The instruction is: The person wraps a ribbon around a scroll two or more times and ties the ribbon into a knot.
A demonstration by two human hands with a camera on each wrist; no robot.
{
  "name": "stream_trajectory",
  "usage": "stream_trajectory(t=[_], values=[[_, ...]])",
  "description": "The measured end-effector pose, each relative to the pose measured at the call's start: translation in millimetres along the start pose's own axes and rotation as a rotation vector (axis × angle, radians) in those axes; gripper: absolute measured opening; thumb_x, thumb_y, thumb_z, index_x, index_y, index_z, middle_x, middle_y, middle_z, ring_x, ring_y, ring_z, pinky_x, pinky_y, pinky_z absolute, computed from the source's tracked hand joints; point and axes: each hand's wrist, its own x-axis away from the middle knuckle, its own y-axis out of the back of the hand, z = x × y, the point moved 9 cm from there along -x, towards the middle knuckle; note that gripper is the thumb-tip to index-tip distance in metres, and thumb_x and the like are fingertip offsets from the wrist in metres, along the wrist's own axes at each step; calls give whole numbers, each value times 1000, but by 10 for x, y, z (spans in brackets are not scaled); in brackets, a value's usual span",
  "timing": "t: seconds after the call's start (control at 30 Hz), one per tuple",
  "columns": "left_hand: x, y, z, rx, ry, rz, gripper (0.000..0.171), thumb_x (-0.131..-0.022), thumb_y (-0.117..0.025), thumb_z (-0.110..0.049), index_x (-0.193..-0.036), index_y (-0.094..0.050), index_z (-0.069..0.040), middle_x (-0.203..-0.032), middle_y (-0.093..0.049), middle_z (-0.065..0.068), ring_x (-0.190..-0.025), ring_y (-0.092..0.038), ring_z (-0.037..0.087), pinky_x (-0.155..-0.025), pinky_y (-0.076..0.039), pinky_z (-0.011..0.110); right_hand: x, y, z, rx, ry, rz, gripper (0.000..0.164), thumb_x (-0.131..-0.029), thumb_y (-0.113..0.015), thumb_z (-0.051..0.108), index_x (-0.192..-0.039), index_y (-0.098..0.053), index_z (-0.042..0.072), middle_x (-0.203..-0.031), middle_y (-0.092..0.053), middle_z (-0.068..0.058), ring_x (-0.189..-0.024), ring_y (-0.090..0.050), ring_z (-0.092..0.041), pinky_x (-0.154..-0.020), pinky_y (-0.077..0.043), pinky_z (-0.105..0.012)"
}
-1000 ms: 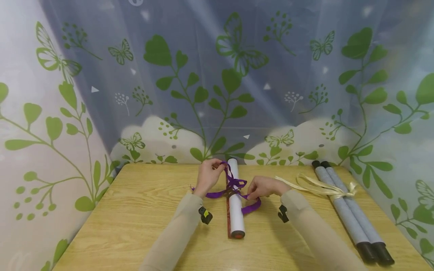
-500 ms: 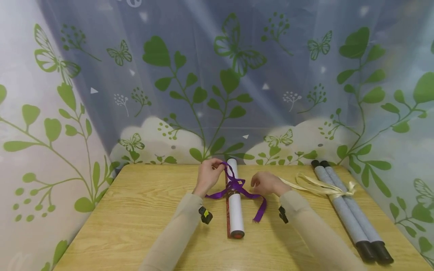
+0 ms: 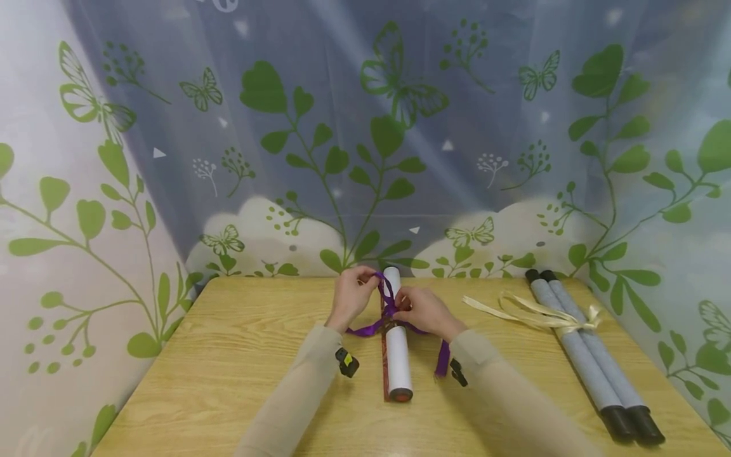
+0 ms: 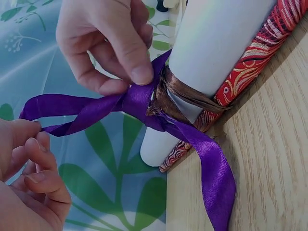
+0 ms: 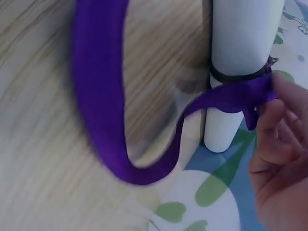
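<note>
A white rolled scroll [image 3: 399, 362] with a dark end cap lies lengthwise on the table, a red patterned fabric edge [image 4: 250, 62] along its side. Round its middle runs a brown band [image 4: 190, 94], and a purple ribbon [image 4: 219, 178] is tied there. My left hand [image 3: 351, 297] pinches the end of a ribbon loop, drawn out toward the far left of the knot. At the knot, my right hand [image 3: 425, 309] pinches the purple ribbon between thumb and finger, hiding part of it in the head view. One loose ribbon tail [image 3: 442, 358] hangs down by the right wrist.
Two grey rolls [image 3: 591, 374] with black ends lie side by side on the right, bound by a cream ribbon [image 3: 522, 311]. The wooden table [image 3: 228, 368] meets a curtain [image 3: 320, 165] printed with leaves and butterflies at its back edge.
My right hand let go of the ribbon's right tail, which dropped to the table, then moved left to the knot. The left hand has stayed in place holding the loop.
</note>
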Motion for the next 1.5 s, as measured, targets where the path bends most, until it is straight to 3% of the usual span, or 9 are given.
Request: stream_trajectory(t=[0.1, 0.27, 0.43, 0.53, 0.7, 0.87, 1.1, 1.3, 1.5], values=[[5, -12, 13, 4, 2, 8, 10, -90, -69, -17, -93, -76, -11, -78, -70, 1, -69, -57, 10, -60, -45, 24, -16, -30, -70, -15, -46, 16, 22, -86, -74, 11, -106, -65, 7, -85, -73, -5, -75, -68, -14, -67, -54, -30], [8, -1, 13, -3, -2, 3, 11, -91, -67, -16, -94, -76, -11, -78, -69, 2, -67, -56, 11, -57, -45, 25, -40, -23, -155, -10, -120, 69, 55, -88, -71, 9, -137, -49, -6, -82, -71, -9, -71, -65, -16, -65, -54, -31], [12, 15, -7, -13, -12, -7, 11, -90, -67, -16, -93, -76, -11, -79, -70, 2, -68, -56, 11, -58, -46, 25, -91, -62, -183, -12, -141, 110, 35, -88, -70, 11, -120, -65, -4, -82, -72, -9, -69, -63, -13, -61, -50, -25], [23, 17, -13, -2, -17, -5, 11, -89, -67, -15, -93, -76, -11, -79, -70, 2, -68, -56, 11, -58, -45, 25, -111, -65, -199, -8, -133, 79, 21, -86, -72, 12, -104, -71, 1, -81, -71, -6, -70, -62, -12, -63, -50, -26], [34, 24, -14, 3, -25, -1, 12, -90, -66, -15, -95, -76, -10, -79, -69, 2, -68, -56, 11, -57, -45, 25, -117, -49, -209, -1, -131, 26, 10, -84, -73, 12, -87, -71, 3, -78, -69, -5, -68, -57, -14, -64, -47, -29], [34, 21, -2, 0, -24, 4, 12, -90, -66, -15, -96, -75, -9, -79, -69, 2, -69, -57, 12, -58, -45, 25, -142, -48, -192, -12, -107, -9, 7, -84, -72, 9, -84, -68, 4, -78, -68, -5, -66, -53, -13, -64, -44, -28], [28, 29, 15, 5, -14, 6, 12, -90, -65, -15, -95, -75, -10, -79, -69, 1, -72, -58, 12, -61, -46, 26, -164, -69, -134, -12, -58, -39, 8, -82, -70, 4, -86, -66, 9, -78, -71, -4, -70, -62, -13, -66, -50, -30], [31, 22, 14, 9, -23, 13, 12, -91, -66, -14, -96, -75, -9, -78, -68, 3, -71, -57, 13, -60, -46, 26, -161, -80, -165, -30, -107, -50, 11, -86, -65, 5, -94, -65, 12, -72, -67, -2, -62, -57, -13, -57, -45, -27], [39, 21, 19, 8, -30, 10, 12, -91, -67, -14, -97, -75, -8, -78, -69, 4, -69, -57, 12, -59, -46, 25, -170, -99, -226, -112, -146, -56, 6, -84, -63, 6, -89, -62, 10, -68, -65, -1, -58, -53, -12, -54, -42, -26]])
